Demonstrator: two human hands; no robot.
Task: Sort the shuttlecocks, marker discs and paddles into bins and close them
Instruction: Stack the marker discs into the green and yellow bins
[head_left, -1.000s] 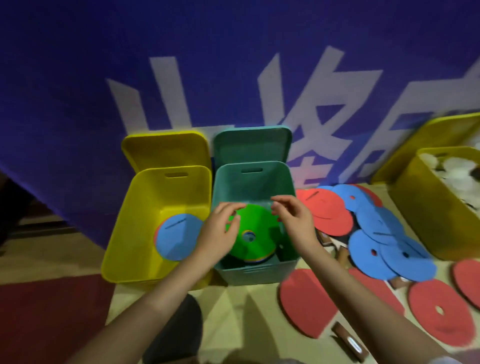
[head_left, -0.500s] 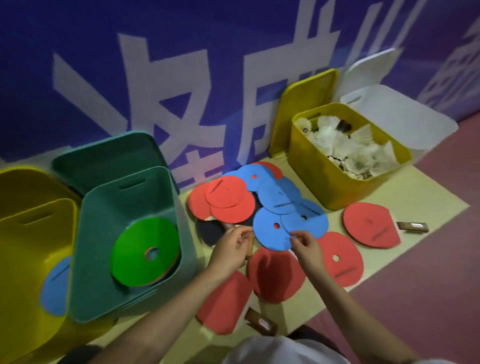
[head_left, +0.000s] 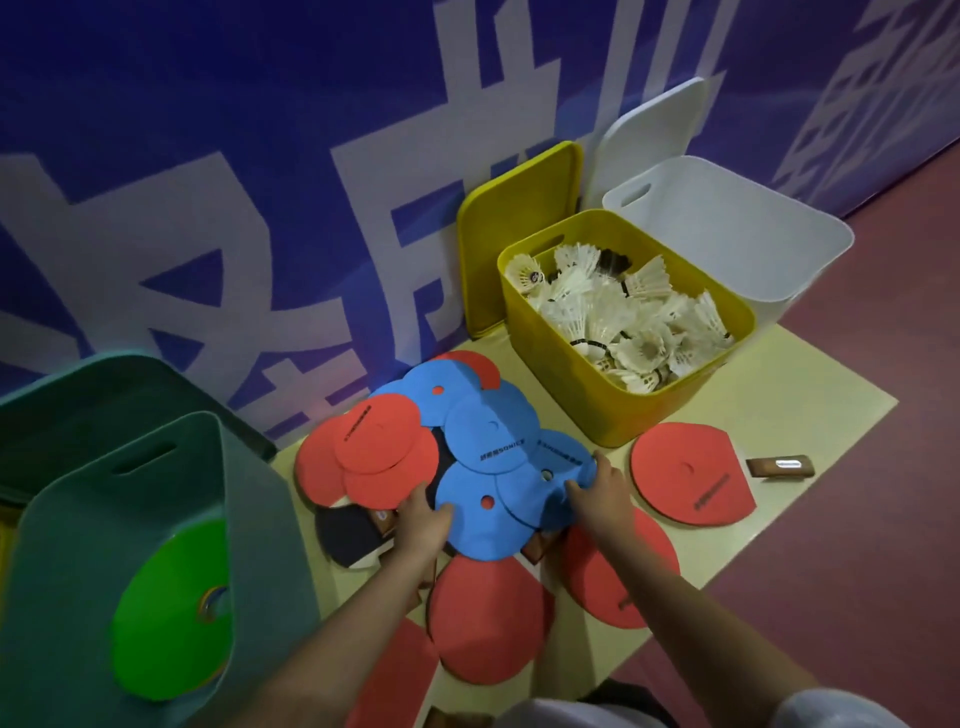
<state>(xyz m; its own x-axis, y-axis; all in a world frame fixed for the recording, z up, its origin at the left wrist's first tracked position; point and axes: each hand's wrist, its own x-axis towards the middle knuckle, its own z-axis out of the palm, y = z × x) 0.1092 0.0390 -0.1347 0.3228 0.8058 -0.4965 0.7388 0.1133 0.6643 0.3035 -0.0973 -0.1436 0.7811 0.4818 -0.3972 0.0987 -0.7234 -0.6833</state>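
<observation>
We find the sorting partly done. The pile of flat blue and red foam discs (head_left: 483, 447) lies unsorted on the pale yellow floor mat (head_left: 810, 415), mid-scene, just left of the yellow plastic bin (head_left: 587, 395). The left hand (head_left: 422, 525) rests on the near left edge of the nearest blue foam disc (head_left: 485, 525), fingers slightly bent over its rim. The right hand (head_left: 597, 493) touches the blue discs at the right of the pile. We cannot tell whether either hand has a firm pinch on a disc or merely presses on it; the hands stand apart, one at each side of the blue discs.

Paddles remain out. One red-faced paddle with a brown wooden handle (head_left: 691, 478) lies alone to the right, near the yellow bin. Further red-faced paddles (head_left: 488, 618) lie nearer, under and between the forearms, and a dark-faced paddle (head_left: 345, 535) sits partly under the pile at left. We judge that none of these has been binned.

The white feather shuttlecocks (head_left: 628, 317) fill the yellow bin; we see none loose on the mat, so that class appears finished. The teal plastic bin (head_left: 156, 499), near left, holds a green plastic marker disc (head_left: 166, 623) stacked on others.

The white plastic bin (head_left: 737, 228), far right, shows no contents from this angle. The yellow lid (head_left: 519, 234), white lid (head_left: 649, 130) and teal lid (head_left: 93, 395) all lean against the blue printed wall (head_left: 208, 156). No bin is closed; in our judgement, all closing remains outstanding.
</observation>
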